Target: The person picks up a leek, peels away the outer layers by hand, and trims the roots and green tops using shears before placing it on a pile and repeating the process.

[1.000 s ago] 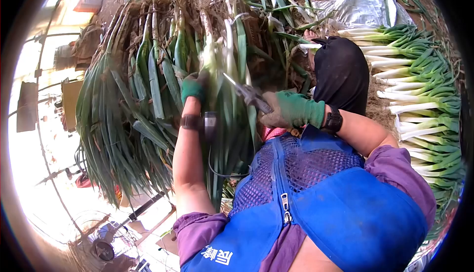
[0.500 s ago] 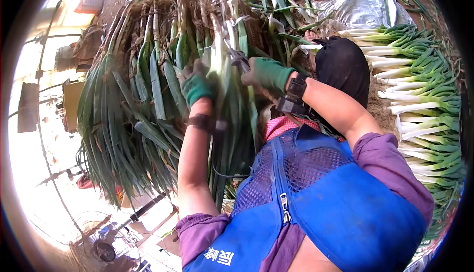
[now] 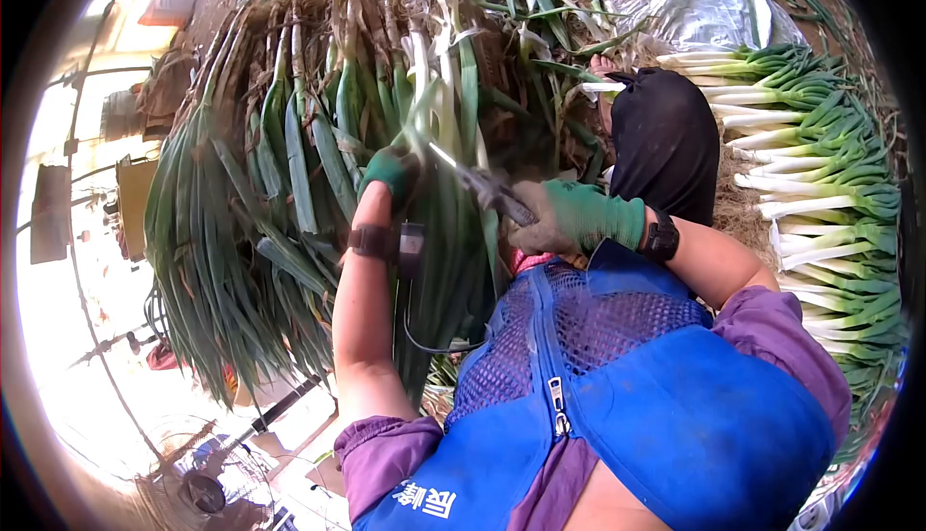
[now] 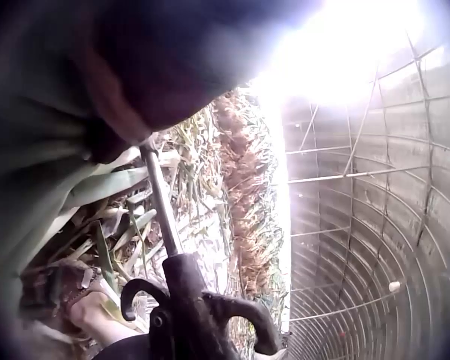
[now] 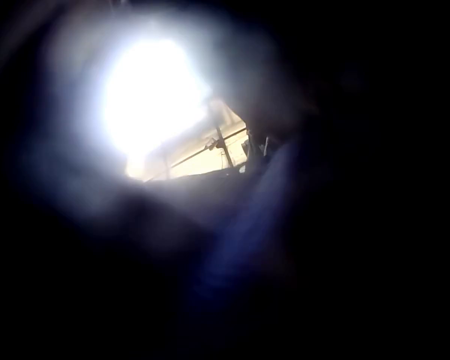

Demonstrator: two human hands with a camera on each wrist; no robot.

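My gloved left hand (image 3: 394,174) grips a large green onion (image 3: 421,124) whose pale shaft is blurred above the fist. My right hand (image 3: 569,215), in a green and grey glove, holds an air blow gun (image 3: 494,193) by its dark body. The thin metal nozzle points up and left at the onion, near the left hand. In the left wrist view the nozzle tube (image 4: 162,202) reaches up beside the dark, blurred glove, and a hooked lever (image 4: 247,319) shows on the gun. Glare and darkness fill the right wrist view.
Unpeeled green onions (image 3: 241,203) with dry roots lie in a thick row at the left. Peeled white ones (image 3: 801,184) are stacked at the right beyond a dark-clothed knee (image 3: 666,145). Silver sheeting (image 3: 685,0) lies at the top; a fan (image 3: 203,488) stands lower left.
Half a second ago the right hand moved up and left to the onion shaft; now it is back by the chest with the blow gun. The left hand has turned, its fist now tucked lower.
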